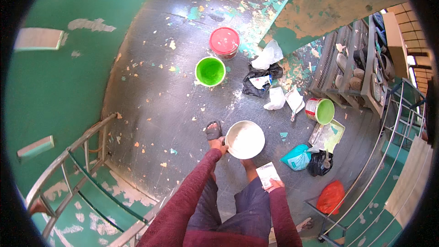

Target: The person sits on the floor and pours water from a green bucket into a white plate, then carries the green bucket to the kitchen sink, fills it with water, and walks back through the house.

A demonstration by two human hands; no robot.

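My left hand (218, 145) is closed on the left rim of a round white bowl (254, 133), held out in front of my legs. Its inside looks whitish, and I cannot tell how full it is. In my right hand (276, 185) is a flat white rectangular piece (268, 174) with faint marks, gripped at its lower edge. It is held to the lower right of the bowl, apart from it. Beyond the bowl, on the dark floor, stand an open bucket (210, 72) with a bright green inside and a bucket with a red lid (224, 41).
Paint flakes litter the floor. To the right lie plastic bags (260, 82), a white scraper (294, 100), a tipped green-lined bucket (324, 111), a paint tray (330, 136), a teal bag (297, 157) and a red bag (330, 196). A shoe rack (350, 64) and metal frames flank me.
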